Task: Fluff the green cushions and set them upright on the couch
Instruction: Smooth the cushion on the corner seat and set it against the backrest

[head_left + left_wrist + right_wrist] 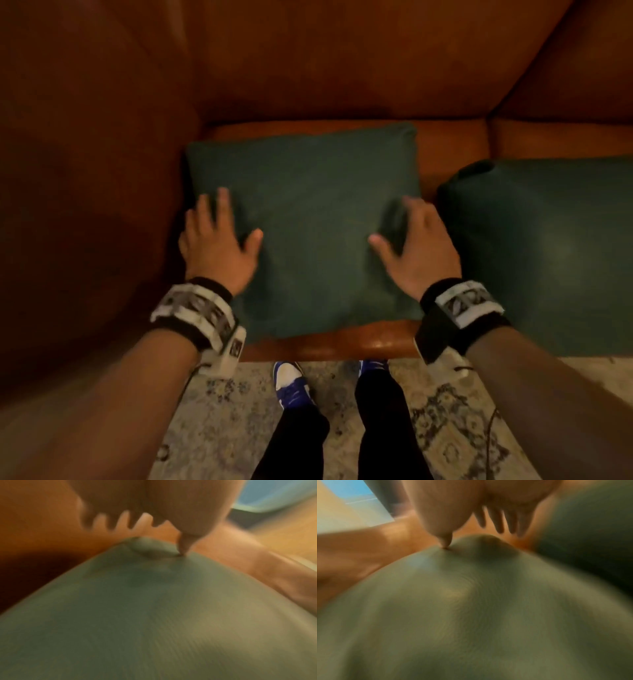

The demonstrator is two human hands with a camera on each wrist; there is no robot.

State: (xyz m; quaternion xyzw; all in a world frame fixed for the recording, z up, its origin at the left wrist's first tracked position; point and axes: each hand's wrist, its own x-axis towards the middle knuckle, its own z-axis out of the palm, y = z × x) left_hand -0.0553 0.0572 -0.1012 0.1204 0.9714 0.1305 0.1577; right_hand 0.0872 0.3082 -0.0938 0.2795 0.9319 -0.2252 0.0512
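We see a dark green square fabric cushion (308,233) lying flat on the brown leather couch (445,144) seat, a second green cushion (548,253) just beside it. Our left hand (219,246) and right hand (418,250) rest on its sides, fingers spread, thumbs (183,547) touching the fabric.

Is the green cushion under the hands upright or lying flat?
Lying flat. The cushion shows its broad face upward on the couch seat, with the left hand and right hand spread on top.
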